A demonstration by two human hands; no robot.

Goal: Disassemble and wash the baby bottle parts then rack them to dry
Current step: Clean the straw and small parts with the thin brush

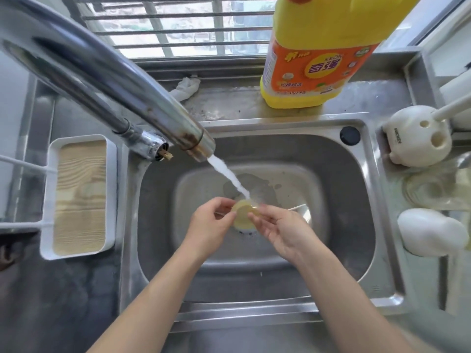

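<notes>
While both bare forearms reached in from the near edge over the steel sink [367, 225], the hands met above the middle of the basin. The left hand [211, 225] pinched the left rim of a pale yellow round bottle part [242, 215] between thumb and fingertips, and the right hand [283, 231] pinched its right rim in the same way, the other fingers loosely curled. The part was held clear of the basin floor, just over the drain, and which piece of the bottle it was could not be told. A white stream of water [228, 174] struck its far edge. A thin pale strip [299, 207] showed past the right hand; what it was could not be told.

On the bench to the left lay a white tray [51, 174] lined with a beige ribbed mat. On the bench to the right sat a smooth white rounded object [430, 235], beyond it something clear and glassy [433, 189], and beyond that a white holder [418, 138] with round holes, a white handle standing in one of them.

The chrome faucet [142, 98] swung in from the upper left, its spout over the basin. A black cap [349, 135] sat on the sink's far rim. Behind it, on the ledge, stood a yellow detergent bottle [318, 54] with an orange label, and a crumpled white cloth [184, 87] lay to its left, below the window bars [178, 29].
</notes>
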